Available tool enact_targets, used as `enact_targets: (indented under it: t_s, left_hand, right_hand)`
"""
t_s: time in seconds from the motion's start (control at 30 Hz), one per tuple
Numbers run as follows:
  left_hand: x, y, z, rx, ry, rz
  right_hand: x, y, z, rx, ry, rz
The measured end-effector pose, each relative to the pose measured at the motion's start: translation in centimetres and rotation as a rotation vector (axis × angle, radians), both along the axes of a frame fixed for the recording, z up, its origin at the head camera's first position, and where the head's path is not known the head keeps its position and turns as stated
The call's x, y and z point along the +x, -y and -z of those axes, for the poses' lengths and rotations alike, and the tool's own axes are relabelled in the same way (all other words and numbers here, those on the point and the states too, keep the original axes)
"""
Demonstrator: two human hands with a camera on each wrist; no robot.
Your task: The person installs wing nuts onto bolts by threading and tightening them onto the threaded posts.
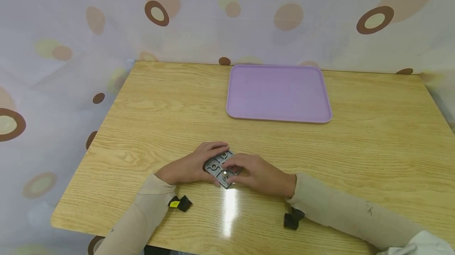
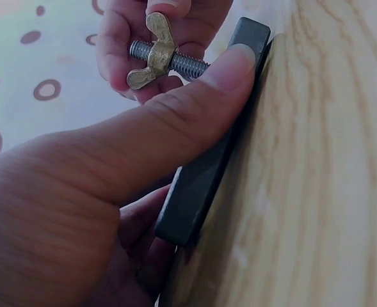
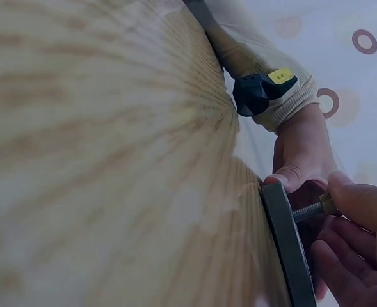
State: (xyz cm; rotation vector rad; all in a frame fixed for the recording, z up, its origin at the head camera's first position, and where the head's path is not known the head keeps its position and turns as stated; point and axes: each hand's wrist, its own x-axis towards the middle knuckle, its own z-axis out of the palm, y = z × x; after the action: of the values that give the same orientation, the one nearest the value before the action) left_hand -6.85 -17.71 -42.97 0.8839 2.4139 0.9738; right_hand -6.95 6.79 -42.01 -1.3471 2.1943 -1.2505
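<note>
A square grey metal plate (image 1: 217,173), with ribs and round holes on its upper face, lies on the wooden table near the front. My left hand (image 1: 195,167) grips it by the edges, thumb along the near side and fingers on the far side. From the plate rises a threaded bolt (image 2: 192,66) carrying a brass wing nut (image 2: 157,56). My right hand (image 1: 262,175) pinches the wing nut, and its thumb (image 3: 361,203) covers part of it in the right wrist view. The bolt's end sticks out past the nut.
A purple tray (image 1: 279,93) lies at the back of the table (image 1: 170,113), against a patterned curtain (image 1: 199,22). Both forearms wear beige sleeves with small black devices (image 1: 291,219) at the wrists. The table's front edge is close to the forearms.
</note>
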Motion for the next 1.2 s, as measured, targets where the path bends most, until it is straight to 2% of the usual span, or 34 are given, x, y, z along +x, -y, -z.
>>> enact_targets:
  t_s: [0.4,0.67,1.2]
  left_hand:
    - [-0.03,-0.06,-0.02,-0.002,-0.028,0.011]
    - [-0.01,0.01,0.03,-0.008,-0.032,0.006]
    - [-0.04,-0.02,0.12,-0.008,-0.014,-0.003]
  right_hand:
    - [-0.28,-0.43,0.04,-0.015,-0.047,0.055]
    - [-0.36,-0.82,0.02,-0.022,-0.081,0.058]
    - [0.01,-0.59,0.04,-0.023,-0.034,0.032]
